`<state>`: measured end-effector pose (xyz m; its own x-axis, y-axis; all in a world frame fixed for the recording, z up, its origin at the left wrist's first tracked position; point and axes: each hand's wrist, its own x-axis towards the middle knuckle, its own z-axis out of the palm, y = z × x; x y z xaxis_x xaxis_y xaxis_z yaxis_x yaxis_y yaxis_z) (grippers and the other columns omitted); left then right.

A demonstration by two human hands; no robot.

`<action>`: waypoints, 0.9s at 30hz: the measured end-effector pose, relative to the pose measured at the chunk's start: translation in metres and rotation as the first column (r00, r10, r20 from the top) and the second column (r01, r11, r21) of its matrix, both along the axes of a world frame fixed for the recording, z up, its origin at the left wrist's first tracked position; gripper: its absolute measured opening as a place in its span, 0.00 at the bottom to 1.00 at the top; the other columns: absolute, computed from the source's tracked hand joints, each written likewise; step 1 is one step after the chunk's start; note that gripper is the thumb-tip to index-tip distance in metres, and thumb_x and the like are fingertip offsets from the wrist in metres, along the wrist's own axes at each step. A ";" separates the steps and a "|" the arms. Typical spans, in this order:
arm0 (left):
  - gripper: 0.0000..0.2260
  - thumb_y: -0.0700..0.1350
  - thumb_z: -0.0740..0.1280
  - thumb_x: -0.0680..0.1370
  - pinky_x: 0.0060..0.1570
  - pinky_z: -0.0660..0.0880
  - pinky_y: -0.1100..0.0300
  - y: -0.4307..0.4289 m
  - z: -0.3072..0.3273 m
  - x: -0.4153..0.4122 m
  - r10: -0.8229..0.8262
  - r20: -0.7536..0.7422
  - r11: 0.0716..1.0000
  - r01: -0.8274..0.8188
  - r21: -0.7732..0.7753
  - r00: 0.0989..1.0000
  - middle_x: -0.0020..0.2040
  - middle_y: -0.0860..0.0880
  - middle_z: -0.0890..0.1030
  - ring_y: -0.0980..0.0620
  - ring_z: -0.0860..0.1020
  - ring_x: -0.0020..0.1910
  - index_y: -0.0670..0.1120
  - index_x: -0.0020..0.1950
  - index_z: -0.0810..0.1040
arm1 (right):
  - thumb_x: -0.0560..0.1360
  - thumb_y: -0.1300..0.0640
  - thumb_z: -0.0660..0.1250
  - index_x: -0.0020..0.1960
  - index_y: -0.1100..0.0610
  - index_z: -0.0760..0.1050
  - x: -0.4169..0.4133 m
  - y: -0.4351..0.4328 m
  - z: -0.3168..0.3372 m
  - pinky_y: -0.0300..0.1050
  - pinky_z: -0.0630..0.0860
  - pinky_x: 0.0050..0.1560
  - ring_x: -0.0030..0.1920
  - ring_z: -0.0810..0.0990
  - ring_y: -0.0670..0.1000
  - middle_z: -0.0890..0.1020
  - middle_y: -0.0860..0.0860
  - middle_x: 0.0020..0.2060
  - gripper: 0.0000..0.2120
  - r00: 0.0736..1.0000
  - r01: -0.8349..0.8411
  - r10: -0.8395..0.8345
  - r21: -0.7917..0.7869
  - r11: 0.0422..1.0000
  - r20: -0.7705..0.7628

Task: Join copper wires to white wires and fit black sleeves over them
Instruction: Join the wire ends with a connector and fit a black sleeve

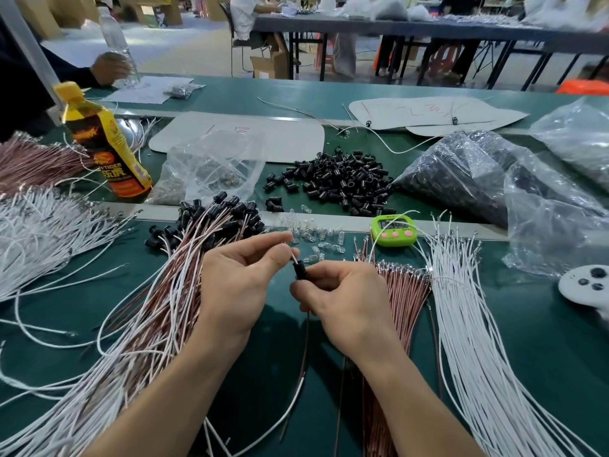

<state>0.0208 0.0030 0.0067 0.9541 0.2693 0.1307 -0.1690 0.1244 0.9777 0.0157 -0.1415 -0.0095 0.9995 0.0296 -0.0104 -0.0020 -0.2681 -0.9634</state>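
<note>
Nearest the person, below both hands, a copper wire (pixel 307 341) hangs slack from the right hand (pixel 346 298) and trails over the green tabletop (pixel 543 357). That hand pinches a black sleeve (pixel 300 271) between thumb and fingertips. Just to its left, the left hand (pixel 240 282) pinches between thumb and forefinger the short white wire (pixel 292 257) end that stands out of the sleeve's top. The joint itself is hidden inside the sleeve, so it may not be fully seated. A hard tug from the left hand could pull the wires apart, and a skewed pull could kink the thin end. The slack copper tail could snag on the bundle of copper wires (pixel 402 301) just right of the right hand, or on the sleeved pairs (pixel 158 308) heaped left of the left hand, and drag strands out of order. A slipped sleeve would land among the small glass bulbs (pixel 316 232) just beyond the fingertips. Farther off, past a green timer (pixel 393 230), lies the heap of loose sleeves (pixel 339 183).
</note>
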 end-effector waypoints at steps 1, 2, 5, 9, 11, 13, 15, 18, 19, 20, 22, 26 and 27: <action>0.12 0.33 0.74 0.74 0.45 0.79 0.67 0.000 0.000 0.000 -0.014 -0.008 1.000 0.014 -0.016 1.000 0.40 0.45 0.88 0.52 0.87 0.42 0.50 0.44 0.89 | 0.71 0.57 0.78 0.42 0.49 0.87 0.000 0.000 0.001 0.45 0.84 0.40 0.33 0.86 0.46 0.86 0.47 0.32 0.03 1.000 -0.011 0.011 0.030 0.999 -0.009; 0.12 0.32 0.73 0.75 0.45 0.80 0.66 0.000 -0.001 0.000 -0.028 -0.017 0.999 0.027 -0.031 0.999 0.41 0.44 0.88 0.51 0.87 0.42 0.50 0.44 0.89 | 0.73 0.57 0.77 0.42 0.50 0.86 -0.001 0.001 0.002 0.44 0.83 0.39 0.33 0.86 0.47 0.87 0.48 0.32 0.03 1.000 -0.024 0.025 0.058 0.998 -0.012; 0.12 0.32 0.72 0.75 0.44 0.79 0.66 0.000 -0.001 0.001 -0.042 -0.038 0.998 0.040 -0.039 0.998 0.41 0.44 0.88 0.51 0.86 0.42 0.49 0.43 0.89 | 0.75 0.60 0.75 0.42 0.52 0.86 -0.002 0.002 0.005 0.42 0.82 0.38 0.34 0.87 0.48 0.87 0.49 0.33 0.05 0.998 -0.052 0.054 0.110 0.993 -0.016; 0.12 0.32 0.72 0.75 0.43 0.79 0.66 0.002 0.000 0.002 -0.084 -0.065 0.993 0.079 -0.087 0.994 0.40 0.44 0.87 0.53 0.85 0.41 0.48 0.42 0.89 | 0.79 0.62 0.71 0.45 0.56 0.85 -0.003 0.004 0.008 0.37 0.78 0.35 0.32 0.85 0.48 0.87 0.54 0.35 0.06 0.996 -0.078 0.087 0.201 0.976 -0.033; 0.12 0.31 0.72 0.75 0.43 0.79 0.66 0.002 0.001 0.003 -0.094 -0.086 0.991 0.085 -0.106 0.992 0.41 0.44 0.87 0.53 0.85 0.41 0.47 0.41 0.89 | 0.80 0.62 0.71 0.45 0.56 0.85 -0.003 0.004 0.009 0.37 0.77 0.34 0.31 0.83 0.49 0.87 0.54 0.35 0.06 0.995 -0.092 0.100 0.197 0.976 -0.028; 0.12 0.31 0.72 0.74 0.44 0.78 0.68 0.002 0.001 0.003 -0.098 -0.103 0.991 0.087 -0.106 0.990 0.41 0.45 0.88 0.54 0.85 0.42 0.47 0.41 0.89 | 0.79 0.62 0.71 0.45 0.54 0.85 -0.003 0.005 0.008 0.40 0.77 0.33 0.31 0.83 0.50 0.87 0.54 0.35 0.07 0.995 -0.096 0.100 0.187 0.978 -0.015; 0.12 0.31 0.73 0.74 0.45 0.78 0.68 0.002 0.000 0.003 -0.105 -0.112 0.991 0.095 -0.094 0.988 0.43 0.46 0.88 0.55 0.86 0.43 0.48 0.40 0.89 | 0.79 0.63 0.71 0.45 0.53 0.85 -0.002 0.006 0.007 0.42 0.78 0.34 0.31 0.83 0.50 0.87 0.53 0.35 0.08 0.995 -0.094 0.097 0.185 0.978 -0.005; 0.11 0.33 0.73 0.74 0.45 0.78 0.68 0.002 -0.001 0.005 -0.136 -0.153 0.988 0.122 -0.093 0.979 0.45 0.46 0.88 0.56 0.85 0.45 0.48 0.42 0.89 | 0.79 0.65 0.70 0.46 0.53 0.85 0.000 0.005 0.005 0.40 0.77 0.35 0.31 0.84 0.49 0.87 0.53 0.35 0.09 0.997 -0.077 0.079 0.201 0.977 -0.004; 0.09 0.34 0.73 0.74 0.45 0.77 0.68 0.003 -0.001 0.005 -0.151 -0.179 0.986 0.134 -0.100 0.972 0.45 0.46 0.88 0.57 0.84 0.45 0.47 0.42 0.89 | 0.79 0.65 0.70 0.46 0.53 0.86 0.001 0.005 0.005 0.38 0.77 0.35 0.32 0.84 0.48 0.87 0.53 0.35 0.10 0.997 -0.073 0.076 0.205 0.976 -0.007; 0.09 0.35 0.73 0.74 0.46 0.76 0.67 0.004 -0.002 0.005 -0.167 -0.208 0.984 0.149 -0.101 0.964 0.46 0.47 0.88 0.58 0.83 0.45 0.47 0.43 0.89 | 0.78 0.66 0.70 0.47 0.53 0.86 0.001 0.005 0.004 0.37 0.77 0.35 0.32 0.84 0.48 0.87 0.52 0.35 0.10 0.997 -0.072 0.077 0.210 0.975 -0.014; 0.07 0.38 0.72 0.74 0.47 0.72 0.62 0.006 -0.003 0.006 -0.217 -0.253 0.975 0.198 -0.097 0.943 0.47 0.48 0.88 0.58 0.81 0.45 0.48 0.44 0.89 | 0.78 0.68 0.70 0.48 0.54 0.86 0.001 0.004 0.004 0.37 0.78 0.36 0.33 0.85 0.47 0.87 0.52 0.36 0.10 0.996 -0.077 0.086 0.220 0.972 -0.032; 0.08 0.45 0.73 0.68 0.49 0.70 0.58 0.009 -0.002 0.004 -0.324 -0.258 0.942 0.285 -0.178 0.910 0.48 0.48 0.87 0.57 0.81 0.45 0.49 0.45 0.89 | 0.77 0.69 0.70 0.47 0.54 0.85 0.001 0.005 0.005 0.37 0.78 0.35 0.32 0.84 0.48 0.87 0.53 0.35 0.12 0.994 -0.092 0.102 0.240 0.966 -0.031; 0.10 0.47 0.73 0.66 0.49 0.70 0.58 0.009 -0.002 0.004 -0.317 -0.252 0.943 0.276 -0.186 0.914 0.49 0.47 0.87 0.57 0.81 0.44 0.48 0.45 0.89 | 0.77 0.69 0.70 0.47 0.54 0.85 0.000 0.005 0.006 0.37 0.78 0.35 0.32 0.84 0.48 0.87 0.53 0.35 0.12 0.994 -0.092 0.102 0.245 0.965 -0.028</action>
<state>0.0249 0.0116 0.0043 0.9854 -0.0358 -0.1667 0.1702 0.2688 0.9480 0.0160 -0.1363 -0.0036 0.9906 0.1335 -0.0311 -0.0278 -0.0266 -0.9993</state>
